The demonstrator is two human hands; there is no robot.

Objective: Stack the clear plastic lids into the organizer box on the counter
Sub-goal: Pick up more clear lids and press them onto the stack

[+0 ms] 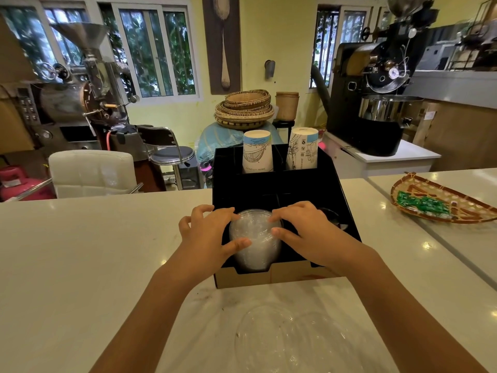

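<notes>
A black organizer box (271,189) stands on the white counter in front of me. In its front left compartment sits a stack of clear plastic lids (255,238), domed tops up. My left hand (209,232) presses on the stack's left side, thumb and fingers against it. From the right, my right hand (301,230) grips the same stack, fingertips on its top edge. Loose clear lids (290,335) lie flat on the counter close to me, between my forearms. Another clear lid (333,218) shows in the front right compartment behind my right hand.
Two stacks of printed paper cups (257,152) stand upside down in the box's rear compartments. A woven tray with green packets (435,203) lies on the counter at the right. A white chair (91,170) stands beyond the counter's far edge at the left.
</notes>
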